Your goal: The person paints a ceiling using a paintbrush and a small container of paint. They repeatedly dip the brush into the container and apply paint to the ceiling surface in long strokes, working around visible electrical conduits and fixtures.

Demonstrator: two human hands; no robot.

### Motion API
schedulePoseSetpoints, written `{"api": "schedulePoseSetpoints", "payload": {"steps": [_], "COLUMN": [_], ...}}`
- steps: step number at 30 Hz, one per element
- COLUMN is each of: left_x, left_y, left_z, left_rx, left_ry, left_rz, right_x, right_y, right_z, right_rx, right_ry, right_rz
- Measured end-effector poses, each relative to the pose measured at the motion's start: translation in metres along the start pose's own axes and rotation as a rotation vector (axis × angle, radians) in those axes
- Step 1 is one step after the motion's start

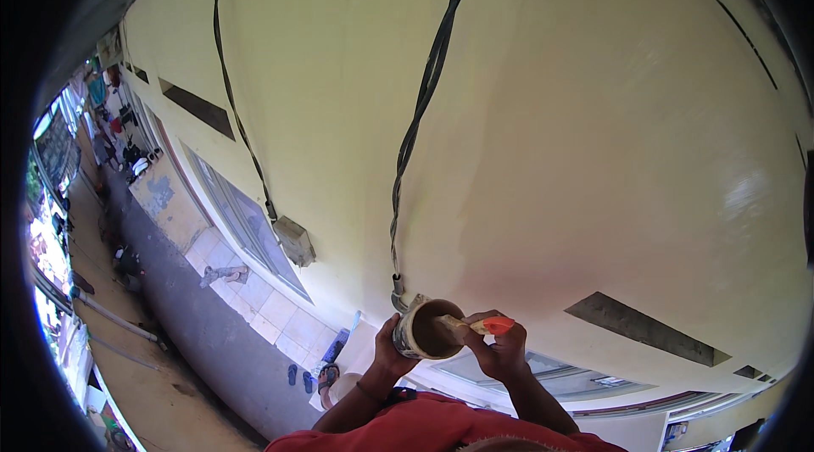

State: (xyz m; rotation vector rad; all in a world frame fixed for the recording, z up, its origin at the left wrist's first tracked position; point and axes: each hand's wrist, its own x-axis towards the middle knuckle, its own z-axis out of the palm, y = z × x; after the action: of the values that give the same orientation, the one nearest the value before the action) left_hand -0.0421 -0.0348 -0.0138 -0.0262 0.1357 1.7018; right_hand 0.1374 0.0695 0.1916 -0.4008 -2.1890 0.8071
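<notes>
My left hand point(390, 352) grips a round paint tub point(404, 337) by its outer side, near the bottom middle. The tub is tilted, its mouth facing me, and its inside looks brownish; how much paint it holds is hard to tell. In my right hand point(504, 354) is a paintbrush point(497, 326) with an orange-red handle end. Fingers close round its handle, and the bristle end reaches over the tub's rim into its mouth. Both hands are in front of the pale yellow wall point(331, 96).
Twisted black cables point(412, 134) run down the wall; a thinner cable point(227, 70) leads to a grey box point(295, 242). A dark slot point(649, 329) opens at right. Far below at left lie a tiled ledge point(275, 325), a grey walkway point(199, 329) and sandals point(293, 374).
</notes>
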Motion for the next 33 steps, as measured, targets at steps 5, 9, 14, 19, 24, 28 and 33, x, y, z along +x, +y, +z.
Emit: {"api": "schedulePoseSetpoints", "payload": {"steps": [5, 9, 14, 19, 24, 28, 33], "left_x": [-0.002, -0.004, -0.001, -0.001, 0.005, 0.002, 0.006], "left_y": [0.003, 0.002, 0.005, 0.005, 0.007, 0.006, 0.000], "left_z": [0.009, 0.023, 0.029, 0.057, 0.049, 0.044, 0.030], "left_rx": [0.012, 0.169, 0.135, 0.158, 0.075, -0.052, -0.053], "left_ry": [-0.012, 0.000, -0.075, -0.080, -0.116, -0.150, -0.157], "left_rz": [0.012, 0.063, 0.054, 0.046, 0.028, -0.015, -0.030], "right_x": [-0.007, 0.000, -0.004, -0.009, 0.030, 0.080, 0.188], "right_y": [0.013, 0.008, 0.015, 0.032, 0.008, -0.006, -0.095], "right_z": [0.002, 0.002, 0.003, 0.007, -0.020, -0.076, -0.129], "right_rx": [0.178, 0.452, 0.848, 1.232, 1.485, 1.263, -0.017], "right_ry": [0.085, 0.234, 0.377, 0.423, 0.541, 0.569, 0.607], "right_rz": [0.200, 0.409, 0.461, 0.615, 0.655, -0.001, -0.968]}}
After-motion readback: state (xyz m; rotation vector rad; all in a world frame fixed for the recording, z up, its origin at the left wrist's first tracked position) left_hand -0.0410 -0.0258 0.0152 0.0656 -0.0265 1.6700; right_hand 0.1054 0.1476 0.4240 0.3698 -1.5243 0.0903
